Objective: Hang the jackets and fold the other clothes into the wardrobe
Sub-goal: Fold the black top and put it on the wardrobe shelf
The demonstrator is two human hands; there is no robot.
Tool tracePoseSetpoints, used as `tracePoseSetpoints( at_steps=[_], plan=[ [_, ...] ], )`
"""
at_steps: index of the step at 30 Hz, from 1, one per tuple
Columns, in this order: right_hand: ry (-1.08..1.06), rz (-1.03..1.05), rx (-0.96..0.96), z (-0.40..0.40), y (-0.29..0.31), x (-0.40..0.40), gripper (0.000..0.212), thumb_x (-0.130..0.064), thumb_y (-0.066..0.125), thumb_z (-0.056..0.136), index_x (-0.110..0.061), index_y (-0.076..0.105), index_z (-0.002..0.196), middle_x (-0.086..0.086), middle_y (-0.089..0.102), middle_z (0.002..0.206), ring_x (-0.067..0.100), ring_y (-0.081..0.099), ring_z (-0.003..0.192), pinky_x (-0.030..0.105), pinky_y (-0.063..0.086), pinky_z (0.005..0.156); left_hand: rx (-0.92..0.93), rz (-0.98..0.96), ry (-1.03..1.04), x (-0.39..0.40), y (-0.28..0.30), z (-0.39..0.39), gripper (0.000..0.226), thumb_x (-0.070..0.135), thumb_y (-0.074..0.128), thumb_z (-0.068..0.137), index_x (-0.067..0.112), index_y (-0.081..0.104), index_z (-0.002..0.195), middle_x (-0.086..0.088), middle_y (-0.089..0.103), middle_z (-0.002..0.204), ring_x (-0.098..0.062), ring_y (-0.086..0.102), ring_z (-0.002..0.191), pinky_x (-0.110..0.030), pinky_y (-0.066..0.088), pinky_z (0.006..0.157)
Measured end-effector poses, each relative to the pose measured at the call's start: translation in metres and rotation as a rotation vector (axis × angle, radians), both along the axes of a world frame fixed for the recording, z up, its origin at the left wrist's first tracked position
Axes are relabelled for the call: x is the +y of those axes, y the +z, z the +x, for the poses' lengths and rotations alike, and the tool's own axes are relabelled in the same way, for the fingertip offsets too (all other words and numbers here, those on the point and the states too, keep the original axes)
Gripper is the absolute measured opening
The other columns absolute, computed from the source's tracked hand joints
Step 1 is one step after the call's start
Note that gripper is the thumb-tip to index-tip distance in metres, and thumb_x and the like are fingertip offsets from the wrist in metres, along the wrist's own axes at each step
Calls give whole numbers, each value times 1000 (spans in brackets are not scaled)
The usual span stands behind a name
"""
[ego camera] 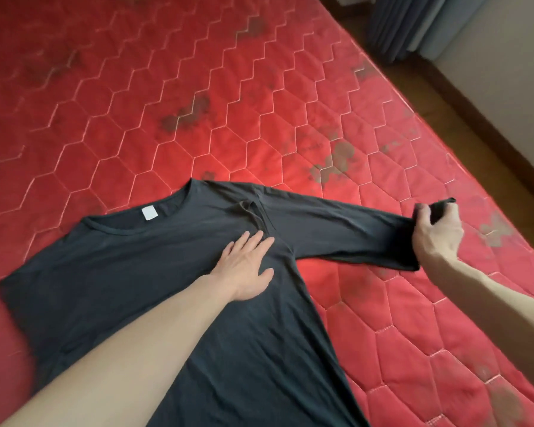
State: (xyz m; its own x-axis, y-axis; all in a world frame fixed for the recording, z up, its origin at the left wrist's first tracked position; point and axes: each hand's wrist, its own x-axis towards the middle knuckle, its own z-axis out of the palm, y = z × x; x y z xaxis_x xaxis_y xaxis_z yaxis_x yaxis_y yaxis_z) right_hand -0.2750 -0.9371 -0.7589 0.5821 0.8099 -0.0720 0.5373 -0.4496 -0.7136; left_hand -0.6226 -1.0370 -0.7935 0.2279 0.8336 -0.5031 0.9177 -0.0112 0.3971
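Observation:
A dark grey long-sleeved shirt [154, 272] lies flat on the red quilted mattress [198, 87], neck opening with a white label toward the far left. My left hand [247, 266] presses flat, fingers straight, on the chest near the right armpit seam. The shirt's right sleeve [336, 232] stretches out to the right. My right hand [435, 235] grips the cuff end of that sleeve, fingers curled round the fabric and lifting it slightly off the mattress.
The mattress's right edge runs diagonally from top centre to lower right. Beyond it lie a strip of wooden floor [481, 143], a pale wall with dark skirting [506, 87] and grey curtains [420, 23] at the top right.

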Motion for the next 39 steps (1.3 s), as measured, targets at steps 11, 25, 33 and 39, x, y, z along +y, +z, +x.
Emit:
tracePoseSetpoints(
  at_steps=[11, 25, 33, 39],
  plan=[
    [679, 129, -86, -313, 68, -45, 19, -33, 57, 99, -20, 43, 97, 11, 65, 79, 44, 65, 84, 39, 33, 65, -511, 320, 832, -48, 61, -114, 22, 20, 52, 105, 26, 71, 115, 15, 74, 106, -13, 67, 110, -37, 50, 104],
    [1534, 48, -104, -448, 8, -184, 44, -35, 64, 101, -13, 60, 139, 2, 53, 154, 22, 52, 136, 38, 47, 107, -707, 65, 1574, -120, 57, -234, 27, 25, 54, 103, 13, 68, 122, -2, 70, 122, -19, 66, 106, -29, 51, 81],
    [1245, 131, -421, -367, -30, -158, 34, -23, 61, 104, -12, 64, 136, 6, 55, 152, 25, 51, 142, 48, 36, 119, -574, 248, 1719, -157, 17, -265, 20, 17, 59, 100, 20, 65, 81, 0, 63, 81, -21, 55, 76, -33, 45, 71],
    [832, -256, -505, -290, -55, -109, 58, -34, 44, 110, -17, 30, 164, 6, 23, 172, 26, 18, 160, 48, 18, 127, -302, 235, 1685, -173, -12, -279, 29, 21, 71, 94, 2, 59, 76, -9, 58, 75, -29, 51, 76, -37, 40, 70]
  ],
)
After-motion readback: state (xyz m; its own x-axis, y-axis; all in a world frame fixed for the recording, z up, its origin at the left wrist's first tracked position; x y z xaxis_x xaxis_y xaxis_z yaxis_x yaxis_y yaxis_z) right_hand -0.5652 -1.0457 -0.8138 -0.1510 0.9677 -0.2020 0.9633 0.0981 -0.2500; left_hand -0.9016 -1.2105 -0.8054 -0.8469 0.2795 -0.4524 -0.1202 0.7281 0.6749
